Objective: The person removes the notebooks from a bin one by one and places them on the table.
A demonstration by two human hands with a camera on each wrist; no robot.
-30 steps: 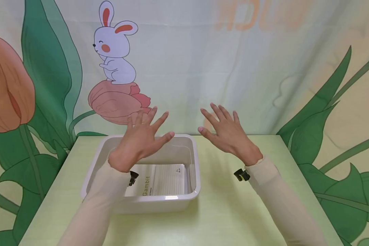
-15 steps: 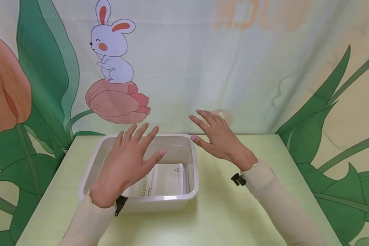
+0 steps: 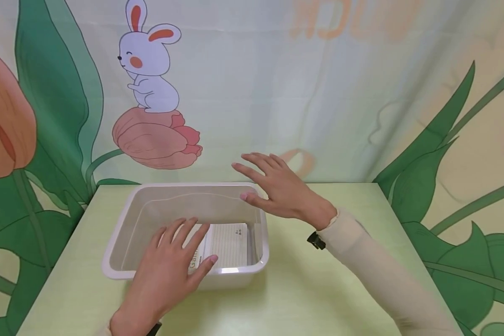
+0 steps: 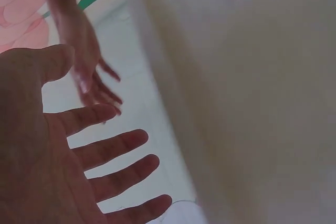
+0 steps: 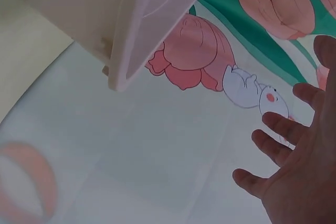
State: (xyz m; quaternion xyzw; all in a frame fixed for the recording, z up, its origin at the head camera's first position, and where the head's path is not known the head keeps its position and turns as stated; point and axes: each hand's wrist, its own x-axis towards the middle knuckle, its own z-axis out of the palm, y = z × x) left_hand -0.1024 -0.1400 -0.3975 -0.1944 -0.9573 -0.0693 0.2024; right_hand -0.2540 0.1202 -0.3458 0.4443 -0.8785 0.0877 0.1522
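Observation:
A white plastic tub [image 3: 113, 261] stands on the pale green table [image 3: 319, 298]. A notebook [image 3: 231, 245] with lined cover and the word "Gambit" lies flat on its bottom. My left hand [image 3: 168, 275] hovers over the tub's near rim, fingers straight and spread, holding nothing; the left wrist view shows the same hand [image 4: 79, 166] with its fingers spread beside the tub wall [image 4: 252, 93]. My right hand [image 3: 277, 189] floats above the tub's far right corner, fingers spread, empty. In the right wrist view its fingers [image 5: 283, 156] are spread below the tub's corner [image 5: 126, 40].
A printed backdrop with a rabbit [image 3: 147, 65], tulips and green leaves hangs right behind the table. Bare tabletop lies to the right of the tub and in front of it.
My left hand has drawn back toward me and dropped from above the tub's far side to its near rim. My right hand has shifted left and slightly lower, over the tub's far right corner.

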